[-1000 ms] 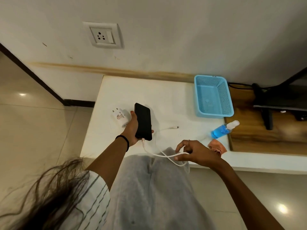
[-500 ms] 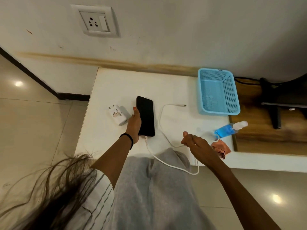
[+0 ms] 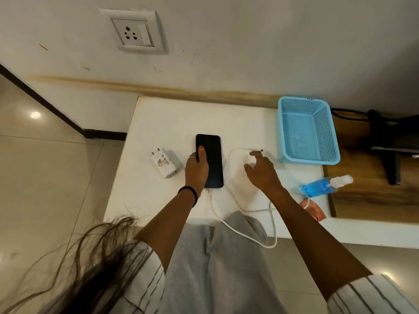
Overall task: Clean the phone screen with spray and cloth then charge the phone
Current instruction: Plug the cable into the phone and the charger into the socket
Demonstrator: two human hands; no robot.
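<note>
My left grip point(image 3: 196, 171) holds the phone point(image 3: 213, 164) flat on the tabletop point(image 3: 158, 123), thumb on its screen; my right grip point(image 3: 260, 172) is wide, fingertips point(image 3: 254, 152) at the cable's point(image 3: 210, 199) free end.

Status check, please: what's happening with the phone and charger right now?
Left hand holds phone on table. Right hand open by free end of cable. Adapter lying unplugged.

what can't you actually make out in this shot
Head view:
- Free plug end of the thin white charging cable: too small to show whether the right hand pinches it.
- Crumpled orange cloth: partly hidden behind the right forearm.
- White plastic charger adapter: label print too small to read.
- Flat black phone: left edge covered by the left hand.
</note>
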